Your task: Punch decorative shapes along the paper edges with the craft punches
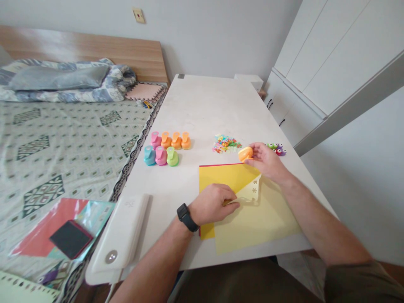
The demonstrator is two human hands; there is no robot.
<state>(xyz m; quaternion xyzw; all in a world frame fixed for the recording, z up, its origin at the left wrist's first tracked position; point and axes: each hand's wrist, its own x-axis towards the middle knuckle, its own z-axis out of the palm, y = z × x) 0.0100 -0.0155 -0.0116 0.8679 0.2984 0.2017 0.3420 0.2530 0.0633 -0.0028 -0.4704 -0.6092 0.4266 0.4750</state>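
1. Left hand (217, 204): thumb and fingers grasp the punched pale-yellow paper (252, 191); flower-shaped holes show near its edge.
2. Right hand (265, 160): fingers and thumb grasp the orange punch (245, 154), located just beyond the far edge of the yellow sheet (213, 176). Contact between punch and counter (202, 105): cannot be determined.
3. Pale-yellow sheet (252, 231): lies over the yellow sheet, partly beneath the hands.
4. Paper cutouts (226, 144): multicoloured pile, near the orange punch.
5. Seven other punches (160, 155): two rows, left of the pile.
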